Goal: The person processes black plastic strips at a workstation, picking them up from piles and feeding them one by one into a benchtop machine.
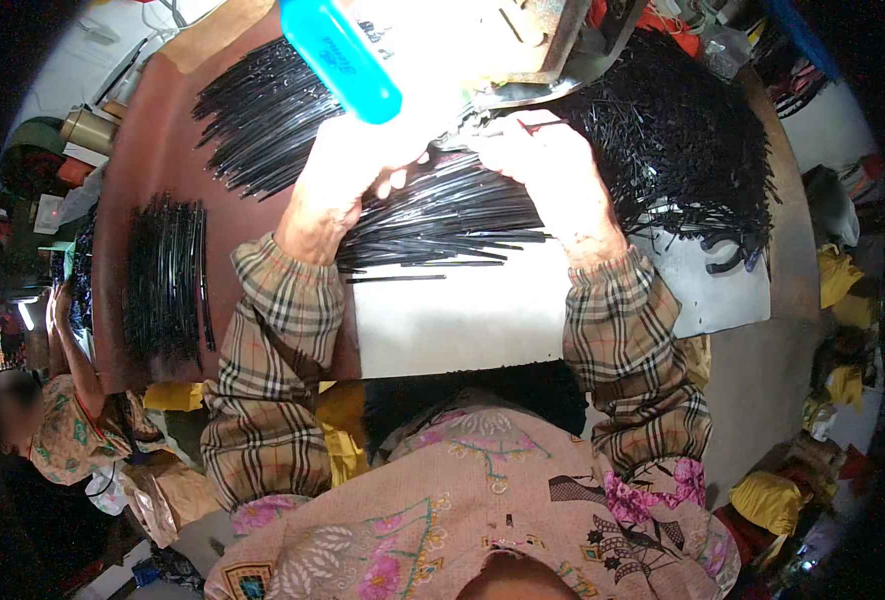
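My left hand [358, 165] is closed, with its fingers curled in beside the base of a brightly lit machine [523, 45]. From the other side my right hand [548, 165] pinches at the same spot, with its thumb and forefinger pressed together. Glare washes out both sets of fingertips, so what they hold is hidden. Between and below the hands lies a spread of thin black strips [443, 215], roughly side by side on a white board [453, 320]. A blue rounded bar-shaped part [343, 60] stands just above my left hand.
More black strips [263, 110] lie at the far left, with another bundle [168, 280] at the brown table's [128, 130] left side. A large dark heap [683, 140] covers the right. Yellow bags [768, 500] sit on the floor. Another person [73, 420] works at left.
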A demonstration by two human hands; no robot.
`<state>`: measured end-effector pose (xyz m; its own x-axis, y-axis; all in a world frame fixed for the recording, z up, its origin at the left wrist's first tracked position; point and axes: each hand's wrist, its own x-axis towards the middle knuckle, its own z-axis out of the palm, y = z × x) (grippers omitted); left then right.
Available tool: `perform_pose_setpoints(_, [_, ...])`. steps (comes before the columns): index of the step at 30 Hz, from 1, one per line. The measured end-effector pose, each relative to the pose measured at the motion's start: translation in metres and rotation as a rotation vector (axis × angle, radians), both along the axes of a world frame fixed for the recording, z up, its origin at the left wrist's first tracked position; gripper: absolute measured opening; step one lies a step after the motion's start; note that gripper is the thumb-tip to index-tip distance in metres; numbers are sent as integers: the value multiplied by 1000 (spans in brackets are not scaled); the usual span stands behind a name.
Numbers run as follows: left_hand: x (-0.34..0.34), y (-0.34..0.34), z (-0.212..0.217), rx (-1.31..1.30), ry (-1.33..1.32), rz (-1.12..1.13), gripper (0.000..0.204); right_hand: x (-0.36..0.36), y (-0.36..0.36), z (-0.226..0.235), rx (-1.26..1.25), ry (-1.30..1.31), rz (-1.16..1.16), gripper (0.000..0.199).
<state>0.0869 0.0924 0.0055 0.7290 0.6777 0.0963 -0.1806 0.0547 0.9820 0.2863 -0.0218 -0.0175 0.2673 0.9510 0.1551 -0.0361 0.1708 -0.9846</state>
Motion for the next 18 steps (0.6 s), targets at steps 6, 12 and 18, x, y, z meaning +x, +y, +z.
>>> perform_pose_setpoints(6, [5, 0, -4, -102, -78, -24, 21, -3, 3, 2, 57, 316, 4, 20])
perform_pose_setpoints(12, [5, 8, -19, -136, -75, -76, 23, -2, 3, 2, 48, 284, -27, 19])
perform_pose_setpoints(18, [6, -4, -11, -184, -102, -9, 24, -1, 4, 0, 45, 159, -16, 19])
